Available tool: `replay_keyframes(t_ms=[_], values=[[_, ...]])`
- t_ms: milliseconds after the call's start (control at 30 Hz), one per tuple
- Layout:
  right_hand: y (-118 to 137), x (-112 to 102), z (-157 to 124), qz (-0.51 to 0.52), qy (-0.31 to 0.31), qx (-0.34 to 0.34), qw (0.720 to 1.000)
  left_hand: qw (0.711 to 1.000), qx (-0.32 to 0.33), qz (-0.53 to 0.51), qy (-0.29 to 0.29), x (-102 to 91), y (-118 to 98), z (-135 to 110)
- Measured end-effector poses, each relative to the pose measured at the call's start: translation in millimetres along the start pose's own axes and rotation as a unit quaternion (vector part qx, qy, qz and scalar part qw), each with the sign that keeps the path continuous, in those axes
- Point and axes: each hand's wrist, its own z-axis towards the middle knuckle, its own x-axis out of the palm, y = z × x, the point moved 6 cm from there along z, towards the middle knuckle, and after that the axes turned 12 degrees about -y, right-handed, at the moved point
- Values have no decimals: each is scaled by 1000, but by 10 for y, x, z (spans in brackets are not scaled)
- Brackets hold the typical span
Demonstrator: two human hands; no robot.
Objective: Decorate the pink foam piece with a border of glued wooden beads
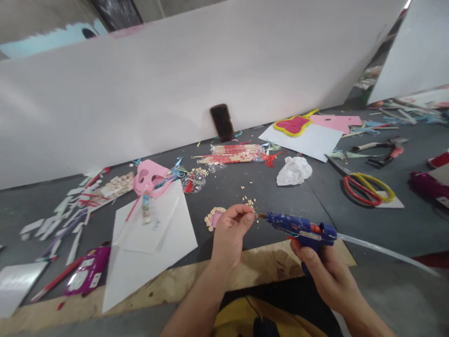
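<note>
Dark table [298, 199]: gun [298, 228] held by right hand [328, 271]; left hand [230, 231] pinched, contents unclear.
Beside it, card [216, 220] looks mostly beaded; loose beads [249, 202] lie unused.

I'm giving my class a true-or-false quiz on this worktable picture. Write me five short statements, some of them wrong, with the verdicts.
1. The right hand holds a blue glue gun. True.
2. The left hand grips the scissors. False: its fingertips are at the glue gun's nozzle; whether they pinch something is too small to tell.
3. The scissors lie to the right of the crumpled white paper. True.
4. The phone lies flat on the table. False: it stands propped against the white board.
5. A length of clear glue stick sticks out of the glue gun's back end. True.
</note>
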Motion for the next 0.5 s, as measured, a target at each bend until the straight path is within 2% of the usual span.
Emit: replay_keyframes(t_ms=[300,500], values=[[156,-31,66,-36,-25,-56,997,1000,-9,-15,2,10,3,-10],[146,-37,49,-49,-11,-51,997,1000,-3,-11,3,9,0,-11]])
